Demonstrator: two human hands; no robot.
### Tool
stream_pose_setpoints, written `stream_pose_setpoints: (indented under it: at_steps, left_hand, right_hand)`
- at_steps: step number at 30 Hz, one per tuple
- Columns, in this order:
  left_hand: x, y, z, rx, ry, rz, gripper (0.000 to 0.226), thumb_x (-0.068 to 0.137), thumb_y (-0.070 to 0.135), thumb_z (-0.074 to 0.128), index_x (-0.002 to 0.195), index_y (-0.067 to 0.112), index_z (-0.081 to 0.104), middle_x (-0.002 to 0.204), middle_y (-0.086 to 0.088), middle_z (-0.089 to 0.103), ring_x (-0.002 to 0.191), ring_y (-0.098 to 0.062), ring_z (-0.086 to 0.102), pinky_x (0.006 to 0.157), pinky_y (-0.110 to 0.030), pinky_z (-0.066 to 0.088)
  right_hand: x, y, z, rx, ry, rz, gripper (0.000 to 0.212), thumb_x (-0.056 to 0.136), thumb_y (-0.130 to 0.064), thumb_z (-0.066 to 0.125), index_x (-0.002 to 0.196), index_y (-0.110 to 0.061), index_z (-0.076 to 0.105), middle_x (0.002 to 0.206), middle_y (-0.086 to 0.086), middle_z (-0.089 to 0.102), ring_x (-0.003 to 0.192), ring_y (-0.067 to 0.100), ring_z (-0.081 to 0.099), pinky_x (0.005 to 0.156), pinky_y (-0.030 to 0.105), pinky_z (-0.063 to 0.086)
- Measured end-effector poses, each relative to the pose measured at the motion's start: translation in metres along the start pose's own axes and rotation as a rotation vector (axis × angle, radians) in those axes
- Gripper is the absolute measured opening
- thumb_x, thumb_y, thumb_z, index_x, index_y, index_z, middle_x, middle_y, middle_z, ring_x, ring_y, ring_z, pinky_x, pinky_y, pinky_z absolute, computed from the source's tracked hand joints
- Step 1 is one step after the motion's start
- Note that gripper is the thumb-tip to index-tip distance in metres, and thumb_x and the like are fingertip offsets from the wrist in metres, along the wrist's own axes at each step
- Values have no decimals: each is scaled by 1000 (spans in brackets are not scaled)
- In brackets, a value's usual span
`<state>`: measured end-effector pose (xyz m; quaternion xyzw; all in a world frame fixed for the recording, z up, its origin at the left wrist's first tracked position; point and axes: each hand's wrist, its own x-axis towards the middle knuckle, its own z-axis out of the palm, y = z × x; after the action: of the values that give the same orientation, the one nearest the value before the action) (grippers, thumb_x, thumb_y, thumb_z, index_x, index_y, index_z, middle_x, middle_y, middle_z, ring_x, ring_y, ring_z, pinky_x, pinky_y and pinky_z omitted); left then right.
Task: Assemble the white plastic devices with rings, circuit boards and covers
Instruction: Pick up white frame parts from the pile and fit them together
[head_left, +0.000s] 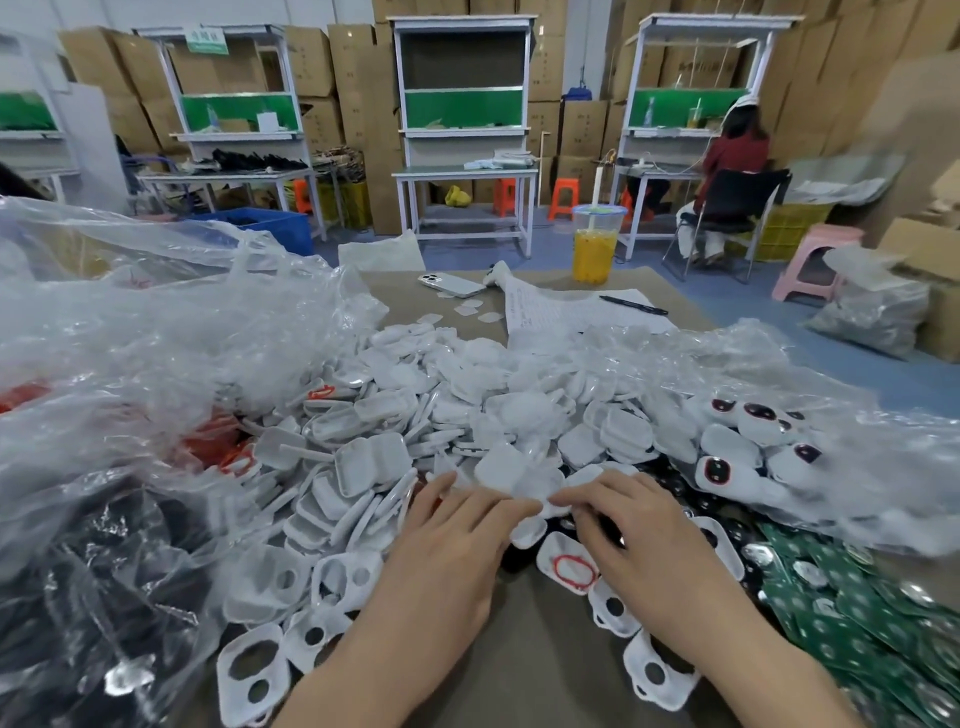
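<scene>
A big heap of white plastic shells (467, 405) covers the middle of the table. My left hand (457, 530) and my right hand (623, 519) meet at its near edge, fingertips together on a small white piece (540, 491); how they hold it is hidden. Just below lies a white shell with a red ring (571, 569) inside. Green circuit boards (857, 613) pile up at the right. White covers with two holes (260, 670) lie near the front left. Assembled shells with dark inserts (748, 431) sit at the right.
Crumpled clear plastic bags (156, 338) rise on the left, holding red rings (218, 441) and dark parts (104, 571). Farther back on the table are a phone (452, 283), a paper sheet with a pen (634, 305) and a cup of yellow drink (595, 244). A person sits at a bench behind.
</scene>
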<state>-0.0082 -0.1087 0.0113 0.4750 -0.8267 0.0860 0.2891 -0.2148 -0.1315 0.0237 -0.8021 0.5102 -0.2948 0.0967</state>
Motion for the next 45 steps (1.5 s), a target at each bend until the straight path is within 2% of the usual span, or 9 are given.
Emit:
stream_pose_setpoints:
  at_steps: [4, 12, 19, 25, 27, 30, 34, 40, 45]
  left_hand:
    - [-2, 4, 1, -119, 107, -66, 45, 82, 1, 78, 117, 26, 67, 106, 14, 65, 103, -8, 57, 100, -31, 39]
    - [1, 13, -21, -586, 207, -486, 44, 98, 18, 61, 106, 61, 58, 110, 30, 64, 109, 6, 61, 87, -5, 41]
    - [5, 22, -26, -899, 215, -607, 39, 97, 13, 65, 99, 52, 67, 101, 21, 71, 98, 3, 67, 79, -5, 46]
    - [5, 18, -28, -895, 349, -675, 26, 97, 27, 62, 102, 52, 67, 101, 19, 71, 76, -4, 64, 63, -17, 50]
    - [2, 11, -29, -733, 372, -592, 30, 99, 21, 60, 104, 49, 66, 104, 22, 65, 81, -4, 61, 63, -15, 47]
    - [-1, 2, -27, -333, 336, -408, 39, 95, 1, 59, 107, 37, 71, 115, 26, 57, 114, 1, 51, 87, -7, 41]
    - [-5, 3, -13, -7, 264, -261, 21, 92, 6, 66, 102, 22, 76, 115, 4, 67, 114, -24, 57, 95, -41, 48]
    - [-4, 17, -1, -17, 86, 119, 22, 96, 34, 55, 103, 25, 74, 106, 9, 68, 107, -20, 62, 99, -37, 41]
    - [4, 26, 2, 21, -35, 193, 27, 94, 45, 52, 96, 33, 76, 98, 13, 69, 100, -17, 66, 95, -35, 49]
  right_hand:
    - [-3, 0, -2, 15, 7, 18, 24, 101, -22, 54, 117, -30, 70, 105, -21, 61, 107, 8, 52, 98, 25, 39]
    - [1, -13, -3, 372, 70, 81, 21, 93, -41, 56, 108, -51, 67, 112, -30, 58, 115, -4, 52, 89, 3, 33]
    - [0, -19, -2, 643, 12, 138, 31, 78, -63, 63, 105, -51, 71, 98, -13, 73, 90, 10, 68, 82, 25, 54]
    - [2, -19, -8, 753, 109, 229, 22, 77, -58, 62, 95, -50, 71, 87, -17, 72, 81, 8, 71, 73, 13, 51]
    - [4, -16, -12, 829, 158, 278, 16, 83, -51, 64, 96, -46, 72, 89, -13, 73, 83, 12, 73, 76, 17, 54]
    - [7, -13, -14, 1048, 229, 371, 13, 91, -25, 68, 97, -33, 77, 93, -3, 75, 90, 15, 74, 86, 29, 57]
    - [12, -11, -21, 1393, 301, 468, 15, 79, -22, 72, 89, -27, 82, 81, -5, 73, 86, 11, 69, 85, 29, 60]
    - [10, -9, -27, 1724, 290, 487, 33, 77, -20, 69, 108, -17, 79, 68, -4, 54, 80, 13, 55, 103, 33, 42]
    - [14, -12, -22, 1845, 300, 560, 36, 81, -21, 69, 116, -12, 70, 62, -1, 50, 80, 22, 70, 94, 46, 56]
